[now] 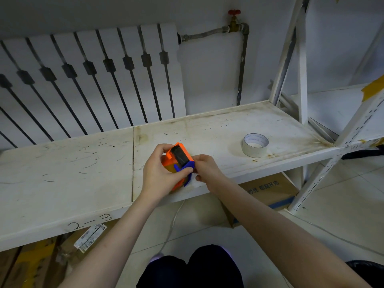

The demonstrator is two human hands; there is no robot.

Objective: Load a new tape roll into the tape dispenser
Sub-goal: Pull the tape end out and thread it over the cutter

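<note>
you are holding the orange tape dispenser [175, 163] over the front edge of the shelf [62, 163], your left hand [160, 173] wrapped around its body and your right hand [205, 168] pinching its blue end. the tape roll [255, 145] is lying flat on the shelf, well apart from the dispenser, to its right and slightly behind. your right hand is sitting nearer the roll, so it is probably the one to reach.

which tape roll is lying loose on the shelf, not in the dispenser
The white tape roll lying flat, hole up, on the shelf, right of both hands. The other roll, yellowish, sits inside the orange dispenser held by the left hand and right hand.
</note>
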